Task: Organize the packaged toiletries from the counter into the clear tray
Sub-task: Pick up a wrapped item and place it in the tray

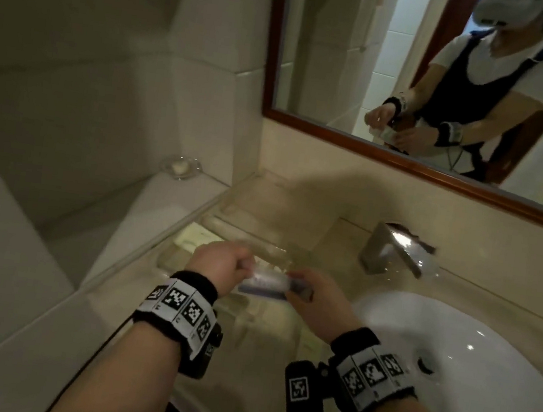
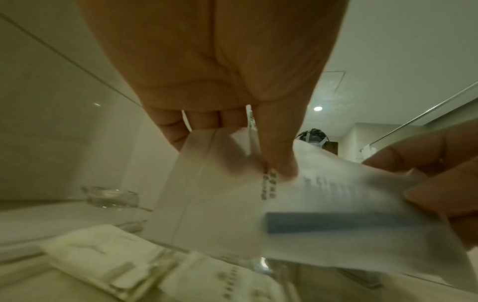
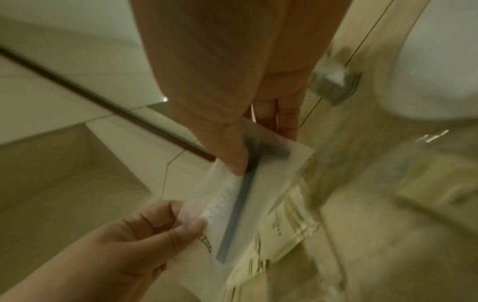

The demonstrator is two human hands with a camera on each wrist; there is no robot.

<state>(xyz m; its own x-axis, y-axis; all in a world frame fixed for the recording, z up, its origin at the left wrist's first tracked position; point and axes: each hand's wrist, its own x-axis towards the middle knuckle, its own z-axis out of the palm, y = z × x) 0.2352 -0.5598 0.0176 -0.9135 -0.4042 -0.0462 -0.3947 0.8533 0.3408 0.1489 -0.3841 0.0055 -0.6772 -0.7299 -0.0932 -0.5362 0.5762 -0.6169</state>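
A white translucent packet (image 1: 265, 282) with a blue razor inside hangs between both hands above the counter. My left hand (image 1: 244, 266) pinches its left end, and my right hand (image 1: 294, 286) pinches the end with the razor head. In the left wrist view the packet (image 2: 323, 220) hangs from my thumb and fingers (image 2: 280, 161). The right wrist view shows my thumb (image 3: 234, 157) pressing on the packet (image 3: 248, 192). Right under the hands lies the clear tray (image 1: 216, 224), blurred, with white packets (image 2: 103, 257) lying flat in it.
A chrome faucet (image 1: 395, 250) and the white sink basin (image 1: 471, 356) are to the right. A glass soap dish (image 1: 181, 167) stands on the ledge at the back left. A framed mirror (image 1: 349, 77) hangs behind the counter, and a tiled wall closes the left side.
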